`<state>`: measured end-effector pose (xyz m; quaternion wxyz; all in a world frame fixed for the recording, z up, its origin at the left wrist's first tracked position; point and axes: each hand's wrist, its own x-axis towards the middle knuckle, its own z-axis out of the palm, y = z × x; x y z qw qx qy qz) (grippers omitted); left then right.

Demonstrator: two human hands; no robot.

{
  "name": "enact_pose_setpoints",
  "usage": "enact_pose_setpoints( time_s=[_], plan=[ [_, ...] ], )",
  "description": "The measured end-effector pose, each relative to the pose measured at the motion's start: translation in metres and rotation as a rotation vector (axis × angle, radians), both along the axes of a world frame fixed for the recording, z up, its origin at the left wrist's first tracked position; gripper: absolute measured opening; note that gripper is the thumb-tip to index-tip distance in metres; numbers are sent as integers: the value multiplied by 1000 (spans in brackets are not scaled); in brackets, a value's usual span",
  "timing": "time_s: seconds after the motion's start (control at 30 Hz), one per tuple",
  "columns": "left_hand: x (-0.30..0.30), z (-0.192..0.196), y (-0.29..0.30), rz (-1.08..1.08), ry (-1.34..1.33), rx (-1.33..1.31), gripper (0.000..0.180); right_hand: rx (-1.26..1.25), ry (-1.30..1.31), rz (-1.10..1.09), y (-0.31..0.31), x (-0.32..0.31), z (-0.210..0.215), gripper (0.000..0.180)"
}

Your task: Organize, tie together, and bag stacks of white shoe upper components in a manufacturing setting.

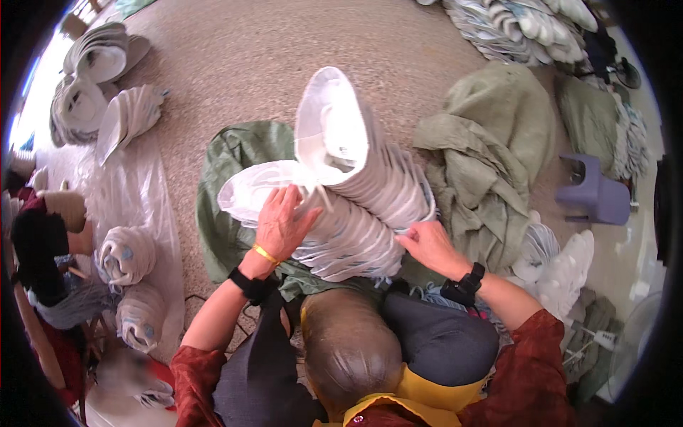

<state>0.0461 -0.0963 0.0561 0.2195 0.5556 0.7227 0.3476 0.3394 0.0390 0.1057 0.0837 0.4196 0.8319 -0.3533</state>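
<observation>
Two long stacks of nested white fabric shoe uppers lie side by side in front of my knees. The right stack (388,185) reaches farther away, its wide opening facing up. My left hand (279,224) rests on the left stack (341,235), near its open front piece, fingers stretched out over the fabric. At the near right end of the right stack, my right hand (432,245) has its fingers closed on the edge; the fingertips are partly hidden. A green sack (238,153) lies under the stacks. Between my legs is a smooth brown rounded thing (348,349).
A crumpled olive sack (491,156) lies right, near a purple plastic stool (594,191). More shoe-upper stacks stand at far left (103,57) and far right. Rolled bundles (128,256) lie left on clear plastic sheeting. Another person's arm (39,334) shows at the left edge.
</observation>
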Motion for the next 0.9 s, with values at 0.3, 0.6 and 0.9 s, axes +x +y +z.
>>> enact_pose_setpoints(
  time_s=[0.3, 0.6, 0.9],
  plan=[
    [-10, -18, 23, -296, 92, -467, 75, -959, 308, -850, -37, 65, -106, 65],
    [11, 25, 30, -278, -156, -337, 55, -936, 601, -1155, -45, 67, -126, 88],
    [61, 158, 47, -373, -16, -191, 68, -619, 967, -1096, -38, 125, -3, 101]
  ],
)
